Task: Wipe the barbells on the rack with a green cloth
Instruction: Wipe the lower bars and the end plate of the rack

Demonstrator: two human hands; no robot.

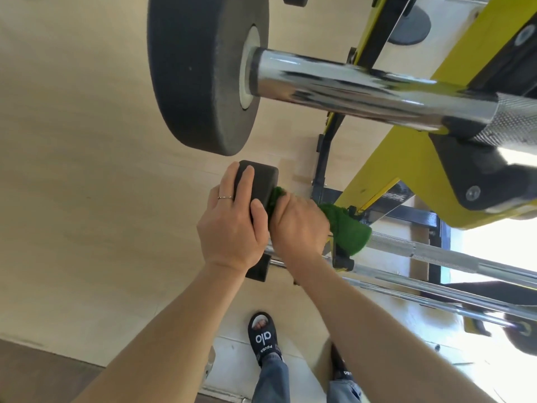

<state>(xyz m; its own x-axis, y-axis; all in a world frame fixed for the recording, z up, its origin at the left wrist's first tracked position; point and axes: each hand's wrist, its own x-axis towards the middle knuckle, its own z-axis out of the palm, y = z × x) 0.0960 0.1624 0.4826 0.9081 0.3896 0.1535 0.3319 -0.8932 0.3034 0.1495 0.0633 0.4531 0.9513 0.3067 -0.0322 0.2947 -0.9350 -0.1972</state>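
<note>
My left hand (232, 222) grips the black weight end (258, 181) of a small barbell in the middle of the view. Right beside it, my right hand (299, 225) is closed around a green cloth (345, 228), pressed onto that barbell's bar next to the weight. The cloth's loose end hangs over the knurled steel bar (412, 251), which runs off to the right. Above, a large barbell (363, 91) with a chrome sleeve and a black plate (200, 74) rests on the yellow rack (398, 181).
More chrome bars (436, 289) lie on lower rack levels at the right. The rack's black base frame (322, 170) stands on a pale wooden floor. My feet in black sandals (263, 338) are below, close to the rack. Another black weight (257, 271) sits under my left wrist.
</note>
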